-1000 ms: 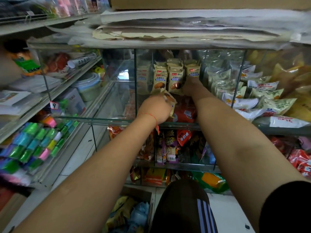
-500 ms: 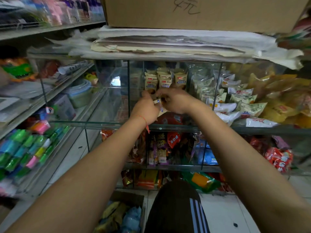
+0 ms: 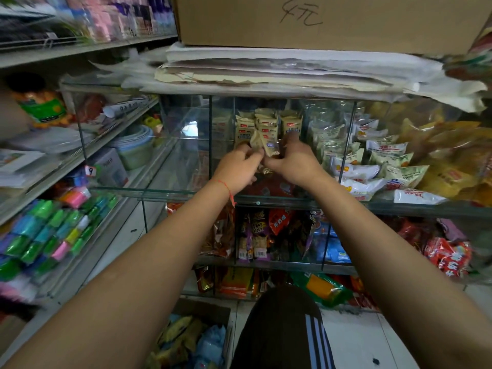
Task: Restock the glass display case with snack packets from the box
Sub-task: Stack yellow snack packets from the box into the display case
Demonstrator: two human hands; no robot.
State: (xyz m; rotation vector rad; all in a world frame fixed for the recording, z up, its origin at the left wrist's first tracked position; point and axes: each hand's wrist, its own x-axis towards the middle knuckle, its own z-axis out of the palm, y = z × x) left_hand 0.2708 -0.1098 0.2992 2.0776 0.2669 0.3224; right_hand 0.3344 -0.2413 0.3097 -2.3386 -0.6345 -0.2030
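Holding a small cluster of beige snack packets (image 3: 266, 145) between them, the left hand (image 3: 237, 167) and the right hand (image 3: 294, 162) work inside the upper middle compartment of the glass display case (image 3: 186, 193). Both hands have fingers curled round the packets, which sit just in front of the standing row of identical packets (image 3: 267, 123) at the back of the compartment. The supply box (image 3: 202, 312) stands on the floor below, well apart from the hands.

Risks, as judged from this position:
- The grip spans several loose packets. One may slip and drop onto the red packets (image 3: 271, 186) lying on the compartment floor.
- Pushing forward too firmly may topple the standing row, which leans without support.
- The white-and-green packets (image 3: 372, 166) in the right-hand compartment are heaped high. A sideways elbow movement may dislodge them.

Clearances:
- Vertical glass dividers (image 3: 352, 145) bound the compartment on both sides, close to each wrist.
- The front glass edge lies directly under the forearms.
- A stack of paper sheets (image 3: 279, 70) caps the case, limiting upward travel.
- Open room exists only straight back toward the body.
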